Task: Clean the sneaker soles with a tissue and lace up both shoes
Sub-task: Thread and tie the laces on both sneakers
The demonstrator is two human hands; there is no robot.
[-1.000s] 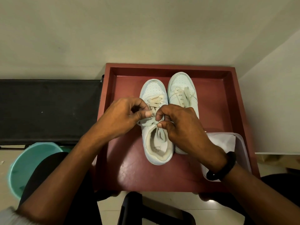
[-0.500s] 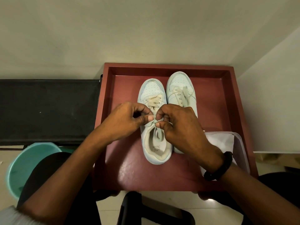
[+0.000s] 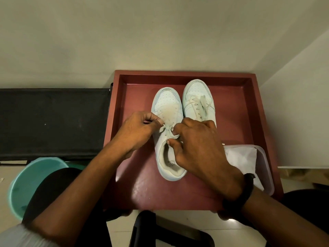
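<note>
Two white sneakers stand side by side, toes away from me, on a dark red tray-like table [image 3: 238, 111]. The left sneaker [image 3: 166, 104] has its cream lace [image 3: 167, 131] crossed and pulled tight near the top eyelets. My left hand [image 3: 138, 130] pinches the lace's left end beside the shoe. My right hand [image 3: 199, 145] pinches the lace's right end over the shoe's opening and hides the heel of the right sneaker [image 3: 197, 98]. That right sneaker's lace lies bunched on its tongue.
A clear plastic box [image 3: 265, 166] with white tissue [image 3: 240, 157] sits at the table's near right corner. A black bench [image 3: 51, 122] stands to the left, a teal bucket [image 3: 25, 182] on the floor below it. Walls close the back and right.
Both hands have pulled apart and toward the shoe's opening, drawing the lace tight across the left sneaker's tongue. The sneakers have stayed in place.
</note>
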